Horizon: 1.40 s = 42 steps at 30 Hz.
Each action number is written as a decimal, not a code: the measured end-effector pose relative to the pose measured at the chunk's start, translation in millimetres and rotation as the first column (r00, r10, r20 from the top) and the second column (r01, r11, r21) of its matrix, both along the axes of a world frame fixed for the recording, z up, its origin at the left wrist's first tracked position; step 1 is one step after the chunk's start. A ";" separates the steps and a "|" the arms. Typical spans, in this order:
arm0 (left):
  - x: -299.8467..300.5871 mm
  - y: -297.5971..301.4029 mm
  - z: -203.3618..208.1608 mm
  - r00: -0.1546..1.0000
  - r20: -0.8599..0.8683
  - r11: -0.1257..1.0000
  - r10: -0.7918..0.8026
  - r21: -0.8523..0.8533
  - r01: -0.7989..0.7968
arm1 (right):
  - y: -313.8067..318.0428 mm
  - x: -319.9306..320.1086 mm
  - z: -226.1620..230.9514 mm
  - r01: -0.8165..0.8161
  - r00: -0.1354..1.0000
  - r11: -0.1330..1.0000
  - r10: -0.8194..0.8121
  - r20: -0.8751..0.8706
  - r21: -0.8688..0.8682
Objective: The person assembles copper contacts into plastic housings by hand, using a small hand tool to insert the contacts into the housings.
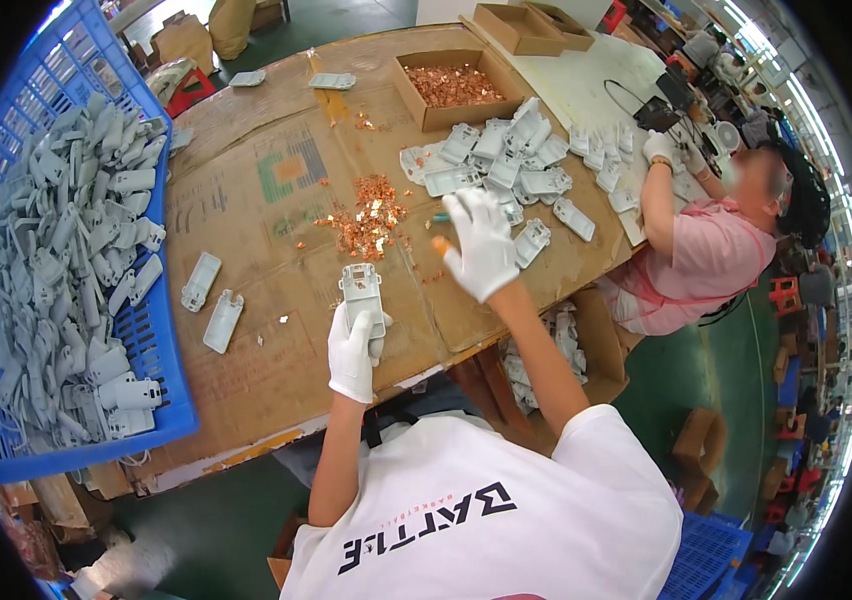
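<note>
My left hand [351, 362], in a white glove, grips a pale grey plastic housing [361, 287] upright near the table's front edge. To the right, my gloved right hand [483, 245] has its fingers stretched and the thumb apart, with orange at the thumb's tip. A thin teal tool [440, 217] shows beside its fingers; most of it is hidden behind the hand. Beyond the left hand lies a loose heap of small copper-coloured metal pieces [371, 220]. Several similar housings [501, 155] are piled just past the right hand.
A blue crate [171, 400] full of grey housings stands at the left. Two housings [224, 322] lie near it. A cardboard box [416, 110] of copper pieces sits at the far side. A co-worker in pink [711, 250] works at the right, above another carton [601, 350].
</note>
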<state>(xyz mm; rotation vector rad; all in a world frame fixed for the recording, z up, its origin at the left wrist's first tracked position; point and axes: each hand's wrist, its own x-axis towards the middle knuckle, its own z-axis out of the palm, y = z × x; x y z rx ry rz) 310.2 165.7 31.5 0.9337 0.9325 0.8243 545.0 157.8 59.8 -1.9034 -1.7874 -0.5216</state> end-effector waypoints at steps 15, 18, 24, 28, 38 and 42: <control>55.8 -1.1 15.1 0.937 -0.100 0.932 -0.335 0.108 0.345 | -36.4 1.7 -15.9 0.048 0.988 0.987 -0.070 0.141 0.152; 24.4 3.7 26.6 0.935 -0.350 0.874 -0.059 0.435 0.218 | -24.8 84.9 1.5 0.242 0.928 0.947 -0.290 0.236 0.212; -76.0 43.3 12.6 0.382 -0.664 0.589 0.643 0.747 0.308 | 13.1 279.5 -24.1 0.641 0.765 0.762 -0.623 0.161 -0.096; -108.5 48.3 6.9 0.169 -0.749 0.621 0.640 0.635 0.460 | 27.4 289.5 -23.6 0.635 0.735 0.772 -0.607 0.303 0.006; -114.8 49.1 -11.0 0.104 -0.735 0.653 0.671 0.651 0.387 | 36.5 24.5 -13.5 -0.335 0.942 0.940 0.336 0.005 -0.073; -126.5 45.6 -13.7 0.179 -0.672 0.573 0.718 0.718 0.395 | 50.6 27.2 -40.0 -0.380 0.921 0.905 0.390 0.016 -0.190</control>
